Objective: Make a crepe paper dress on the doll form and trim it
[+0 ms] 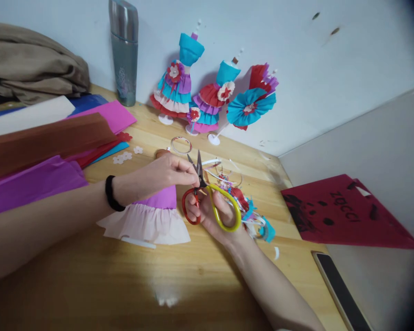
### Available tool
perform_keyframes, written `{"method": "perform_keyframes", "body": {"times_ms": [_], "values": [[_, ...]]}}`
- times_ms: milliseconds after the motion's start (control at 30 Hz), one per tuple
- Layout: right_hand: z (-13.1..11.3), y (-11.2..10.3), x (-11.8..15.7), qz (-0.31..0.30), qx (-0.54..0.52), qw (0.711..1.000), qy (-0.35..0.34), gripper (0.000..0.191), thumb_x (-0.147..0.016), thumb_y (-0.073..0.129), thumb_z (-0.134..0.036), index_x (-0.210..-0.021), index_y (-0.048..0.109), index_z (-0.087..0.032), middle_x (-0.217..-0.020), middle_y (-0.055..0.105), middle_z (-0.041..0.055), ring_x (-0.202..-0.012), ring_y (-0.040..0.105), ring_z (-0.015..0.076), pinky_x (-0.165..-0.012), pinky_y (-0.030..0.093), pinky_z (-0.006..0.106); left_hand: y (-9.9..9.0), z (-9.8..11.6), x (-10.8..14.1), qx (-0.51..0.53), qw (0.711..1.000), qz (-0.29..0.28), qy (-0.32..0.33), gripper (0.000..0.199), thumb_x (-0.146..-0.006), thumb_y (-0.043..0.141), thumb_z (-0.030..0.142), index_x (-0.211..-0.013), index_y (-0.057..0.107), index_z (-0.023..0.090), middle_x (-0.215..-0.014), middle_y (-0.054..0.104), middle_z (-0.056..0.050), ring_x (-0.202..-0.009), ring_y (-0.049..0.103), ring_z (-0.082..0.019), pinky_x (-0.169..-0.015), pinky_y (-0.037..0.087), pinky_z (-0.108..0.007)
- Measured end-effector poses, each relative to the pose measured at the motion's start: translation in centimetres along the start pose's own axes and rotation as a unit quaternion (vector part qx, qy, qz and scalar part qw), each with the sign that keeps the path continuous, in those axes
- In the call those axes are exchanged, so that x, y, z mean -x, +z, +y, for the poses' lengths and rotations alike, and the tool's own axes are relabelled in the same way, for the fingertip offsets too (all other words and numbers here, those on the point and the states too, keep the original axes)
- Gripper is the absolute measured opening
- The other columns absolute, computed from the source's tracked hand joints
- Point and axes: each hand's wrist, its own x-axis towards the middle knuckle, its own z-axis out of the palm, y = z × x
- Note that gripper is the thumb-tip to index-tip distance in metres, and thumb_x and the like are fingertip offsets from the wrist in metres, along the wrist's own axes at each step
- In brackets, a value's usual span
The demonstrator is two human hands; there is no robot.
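My right hand holds a pair of scissors with one red and one yellow handle loop, fingers through the loops. The dark blades point up and stand slightly apart. Beside the blades my left hand is closed in a pinch, its fingertips close to the scissors' pivot. What it pinches, if anything, is hidden. Under the left wrist lies a crepe paper skirt, purple above with a pale pink ruffle below; its upper part is covered by the hand. A thin whitish strip lies at its lower edge.
Three paper dresses on stands line the wall beside a thermos flask. Folded crepe paper is stacked at left, near small paper flowers. Scraps and a tape roll lie behind my hands. A red bag is at right.
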Motion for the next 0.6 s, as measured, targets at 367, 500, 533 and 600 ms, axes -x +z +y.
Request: {"method": "perform_keyframes", "body": {"times_ms": [367,500,533,600], "values": [[-0.6,-1.4,0.8,-0.006,0.080,0.997,-0.020,0.050,-0.083,0.071,-0.064,-0.107,0.060,-0.022,-0.082,0.061,0.0037,-0.060,0.050,0.0126,-0.051,0.041,0.025,-1.1,-1.6,-0.4,0.041,0.999,0.021,0.025,0.016,-0.083,0.066,0.031,-0.076,0.074,0.018,-0.090,0.075,-0.003,-0.090,0.066,-0.019,-0.086,0.048,-0.028],[-2.3,-2.0,2.3,0.000,0.127,0.991,-0.036,0.051,-0.085,0.070,-0.064,-0.111,0.058,-0.022,-0.086,0.061,0.0045,-0.060,0.051,0.0123,-0.052,0.042,0.026,-1.6,-2.0,-0.8,0.016,0.999,0.040,0.007,0.020,-0.081,0.068,0.035,-0.070,0.072,0.019,-0.085,0.072,-0.005,-0.098,0.065,-0.024,-0.096,0.047,-0.034],[-3.0,-2.2,2.8,-0.002,0.150,0.988,-0.039,0.052,-0.085,0.069,-0.065,-0.111,0.058,-0.022,-0.086,0.061,0.0045,-0.060,0.051,0.0128,-0.052,0.042,0.027,-1.6,-2.0,-0.8,0.006,0.999,0.042,-0.006,0.020,-0.080,0.068,0.034,-0.069,0.072,0.019,-0.082,0.071,-0.005,-0.101,0.065,-0.025,-0.099,0.046,-0.035],[-4.4,-2.8,3.6,0.003,0.213,0.976,-0.045,0.050,-0.085,0.068,-0.066,-0.106,0.058,-0.021,-0.086,0.061,0.0050,-0.061,0.054,0.0140,-0.054,0.043,0.028,-1.6,-1.9,-0.9,0.002,0.999,0.050,-0.018,0.017,-0.077,0.070,0.030,-0.065,0.071,0.019,-0.076,0.069,-0.004,-0.106,0.065,-0.028,-0.105,0.044,-0.038]]}}
